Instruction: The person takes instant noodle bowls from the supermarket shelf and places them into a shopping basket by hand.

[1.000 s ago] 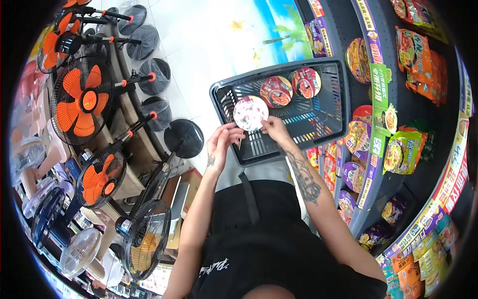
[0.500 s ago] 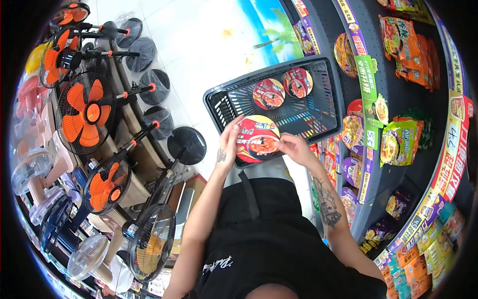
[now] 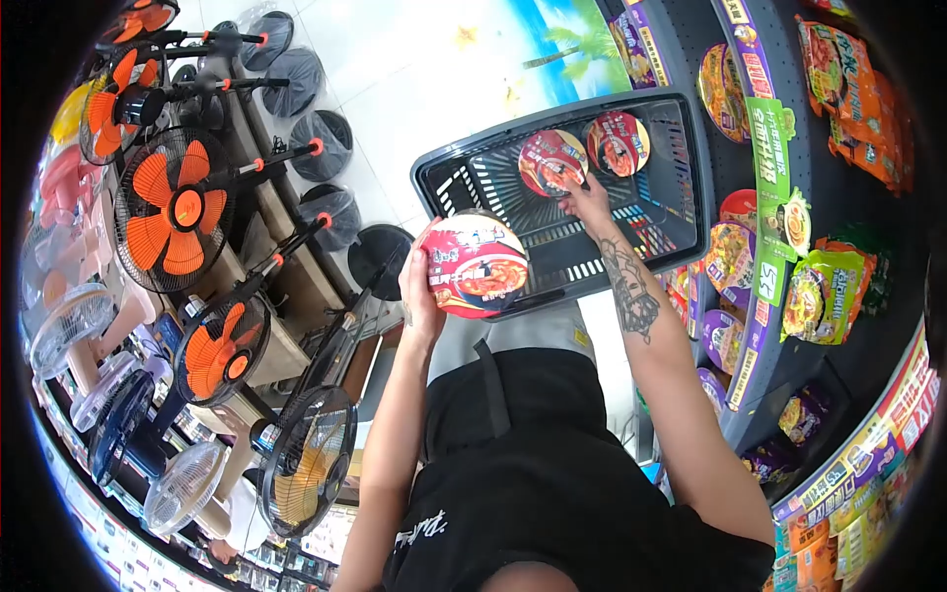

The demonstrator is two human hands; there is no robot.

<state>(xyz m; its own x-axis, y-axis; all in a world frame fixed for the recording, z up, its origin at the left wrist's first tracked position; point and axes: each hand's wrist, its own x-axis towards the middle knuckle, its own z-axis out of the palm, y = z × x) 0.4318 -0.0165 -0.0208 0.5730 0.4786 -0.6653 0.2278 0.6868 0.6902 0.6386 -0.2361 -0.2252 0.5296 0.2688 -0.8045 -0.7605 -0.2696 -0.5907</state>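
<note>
Head view: your left hand [image 3: 424, 281] has its fingers wrapped along the left side of a red instant-noodle bowl [image 3: 475, 264], gripping it with the printed lid turned up, over the near left part of the basket. Your right hand [image 3: 589, 204] reaches inside, its fingers bent at the near rim of a second noodle bowl [image 3: 550, 160]; you cannot tell from here whether they pinch it or only touch it. A third noodle bowl [image 3: 619, 144] stands just beside that one, toward the far right. All three sit in or above the dark grey shopping basket [image 3: 674, 197], whose slotted walls slant up around a largely bare right half; what bears the basket is hidden.

Beyond it you have glossy white floor tiles [image 3: 395, 99] with thin joints, and a beach picture [image 3: 567, 44] showing a palm. On your left stand pedestal fans with orange blades [image 3: 187, 207], some round bases [image 3: 321, 146] wrapped in clear plastic. On your right, a dark display shelf [image 3: 789, 390] carries purple noodle bowls [image 3: 722, 338], orange noodle packets [image 3: 838, 84] and a green price strip [image 3: 769, 197].
</note>
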